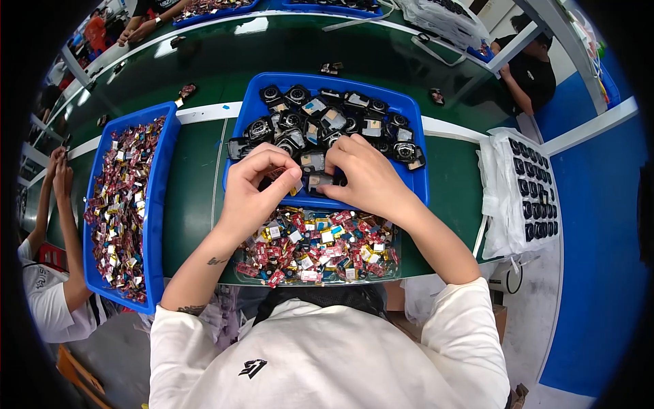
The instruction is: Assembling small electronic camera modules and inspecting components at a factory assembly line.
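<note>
"White shirt [320, 354] closest to the camera, then two bare forearms [443, 238] reaching over the green surface [194, 194]. What have the fingers got?"

"On the left hand [255, 180], thumb and forefinger are pinched narrow on a small part [295, 189], red and yellow. It sits over the near side of the blue tray [417, 183]."

"And the right hand [368, 170]?"

"Thumb and forefinger stand apart, curled down at a black case [316, 183] with a greyish middle. Whether they grip it or only touch it, I can't tell."

"How do the two pieces lie to each other?"

"That's the relation that matters: the small part is just left of the case and slightly nearer the body. The right hand is nearer the case; its thumb is beside the lower edge."

"Touching?"

"Can't say; the view from above hides the height between them."

"Which way do they point?"

"Unclear for both. The left fingers cover most of the small part, and the right hand hides one end of the case, so I wouldn't name a long axis."

"Anything else covered?"

"The right hand's outer fingertips, and some of the loose parts [320, 245] near the body, tucked behind the left wrist."
</note>
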A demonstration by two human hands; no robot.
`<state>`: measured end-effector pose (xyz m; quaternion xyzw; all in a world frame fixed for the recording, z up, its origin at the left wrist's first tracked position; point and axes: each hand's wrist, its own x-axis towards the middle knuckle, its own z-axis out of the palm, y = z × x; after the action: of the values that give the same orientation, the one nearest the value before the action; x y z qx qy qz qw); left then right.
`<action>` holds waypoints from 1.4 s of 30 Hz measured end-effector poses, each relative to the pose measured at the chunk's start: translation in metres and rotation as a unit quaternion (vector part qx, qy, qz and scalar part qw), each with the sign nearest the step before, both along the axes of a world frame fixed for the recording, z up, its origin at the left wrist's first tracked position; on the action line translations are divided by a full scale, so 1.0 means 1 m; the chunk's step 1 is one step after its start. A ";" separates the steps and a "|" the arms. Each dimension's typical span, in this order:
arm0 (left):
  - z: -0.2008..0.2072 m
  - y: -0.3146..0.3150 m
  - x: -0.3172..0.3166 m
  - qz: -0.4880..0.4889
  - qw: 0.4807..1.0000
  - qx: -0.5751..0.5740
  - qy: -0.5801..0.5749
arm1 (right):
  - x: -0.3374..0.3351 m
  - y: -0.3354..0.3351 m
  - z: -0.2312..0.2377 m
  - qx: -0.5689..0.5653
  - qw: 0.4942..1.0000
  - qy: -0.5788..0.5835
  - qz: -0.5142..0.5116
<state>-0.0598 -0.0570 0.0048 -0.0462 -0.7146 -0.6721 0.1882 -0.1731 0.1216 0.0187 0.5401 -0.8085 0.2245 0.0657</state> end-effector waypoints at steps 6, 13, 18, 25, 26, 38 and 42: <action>0.011 -0.005 -0.016 0.050 0.998 -0.002 0.049 | -0.009 -0.015 0.021 -0.128 0.931 -0.341 0.029; 0.072 0.019 -0.047 0.123 0.983 -0.092 0.101 | -0.020 -0.011 0.063 -0.386 0.843 -0.374 -0.019; 0.084 0.030 -0.054 0.150 0.974 -0.130 0.112 | -0.009 -0.005 0.072 -0.424 0.811 -0.404 -0.009; 0.082 0.034 -0.056 0.133 0.982 -0.081 0.107 | -0.003 -0.005 0.078 -0.417 0.817 -0.397 0.040; 0.082 0.033 -0.055 0.123 0.986 -0.046 0.102 | -0.003 -0.006 0.077 -0.416 0.815 -0.401 0.042; 0.076 0.030 -0.060 0.099 0.992 0.037 0.066 | -0.005 -0.008 0.072 -0.409 0.837 -0.361 0.041; 0.074 0.031 -0.062 0.090 0.992 0.054 0.063 | -0.006 -0.008 0.070 -0.413 0.838 -0.354 0.039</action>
<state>-0.1213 -0.0261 0.0788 -0.0135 -0.6650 -0.6860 0.2950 -0.1793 0.1131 0.0887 0.3776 -0.5870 0.7159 -0.0173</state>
